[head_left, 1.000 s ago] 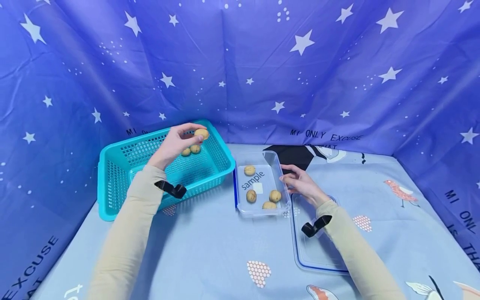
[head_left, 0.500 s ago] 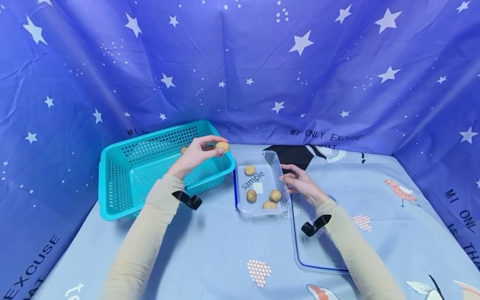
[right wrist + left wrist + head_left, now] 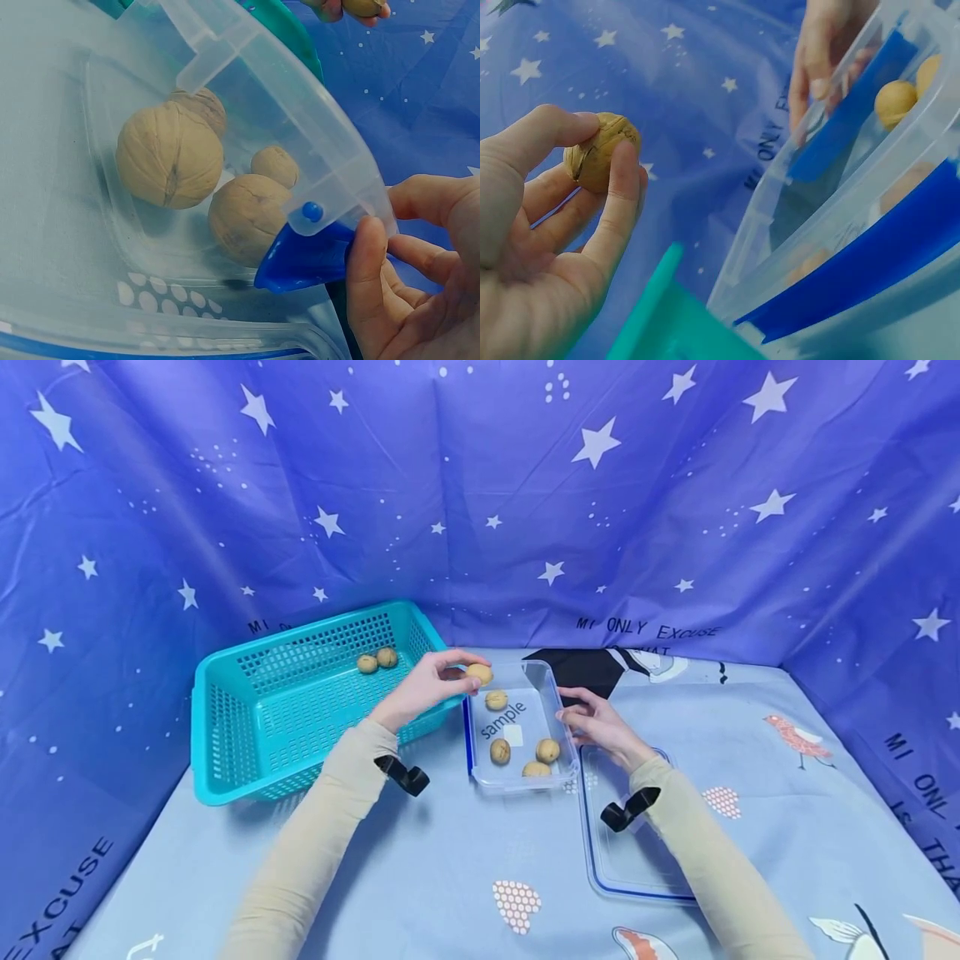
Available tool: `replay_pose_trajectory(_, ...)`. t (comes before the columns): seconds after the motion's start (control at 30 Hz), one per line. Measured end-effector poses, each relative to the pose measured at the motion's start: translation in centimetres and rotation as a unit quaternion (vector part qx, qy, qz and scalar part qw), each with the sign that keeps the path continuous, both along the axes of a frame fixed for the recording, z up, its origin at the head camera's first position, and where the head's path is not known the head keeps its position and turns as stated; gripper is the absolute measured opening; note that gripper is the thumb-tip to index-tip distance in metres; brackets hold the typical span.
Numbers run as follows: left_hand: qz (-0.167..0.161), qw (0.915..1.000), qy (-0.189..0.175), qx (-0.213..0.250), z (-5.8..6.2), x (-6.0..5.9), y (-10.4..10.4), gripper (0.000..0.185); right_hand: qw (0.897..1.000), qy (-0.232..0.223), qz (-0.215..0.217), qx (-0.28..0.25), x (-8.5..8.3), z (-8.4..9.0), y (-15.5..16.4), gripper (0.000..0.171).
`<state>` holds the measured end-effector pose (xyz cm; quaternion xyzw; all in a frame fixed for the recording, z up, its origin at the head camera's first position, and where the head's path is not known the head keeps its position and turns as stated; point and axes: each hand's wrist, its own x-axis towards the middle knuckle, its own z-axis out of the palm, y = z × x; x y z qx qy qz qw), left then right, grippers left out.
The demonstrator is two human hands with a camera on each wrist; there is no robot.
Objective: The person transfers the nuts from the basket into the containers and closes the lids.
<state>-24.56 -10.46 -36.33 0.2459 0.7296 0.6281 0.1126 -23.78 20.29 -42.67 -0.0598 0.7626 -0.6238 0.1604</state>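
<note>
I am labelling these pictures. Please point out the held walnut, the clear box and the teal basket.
held walnut (image 3: 479,673), head view, middle of its shell
clear box (image 3: 558,718), head view, right wall
teal basket (image 3: 225,727), head view, left wall

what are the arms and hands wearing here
Both arms wear long, close-fitting beige sleeves down to the wrists. Each wrist carries a small black clip-like mount: left one, right one. The left hand and right hand are bare, with no gloves, and no rings or cables show.

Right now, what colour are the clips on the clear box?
Blue: a blue clip hangs from the clear box, seen best in the right wrist view.
</note>
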Motion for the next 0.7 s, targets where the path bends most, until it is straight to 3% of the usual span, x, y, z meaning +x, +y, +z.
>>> replay_pose_trajectory(0.17,-0.014,0.9994,0.021,-0.023,-0.5,0.5,1.6,0.035,1.0,0.0,0.001,-0.004,-0.1,-0.1,0.0,0.058)
replay_pose_trajectory(0.37,-0.058,0.9954,0.062,-0.045,-1.6,0.8,3.5,0.032,1.0,-0.003,0.001,-0.003,-0.2,0.0,-0.1,0.058)
replay_pose_trajectory(0.7,-0.131,0.9874,0.067,-0.059,-3.6,1.1,4.9,0.032,1.0,-0.009,-0.001,-0.008,-0.1,-0.1,-0.1,0.058)
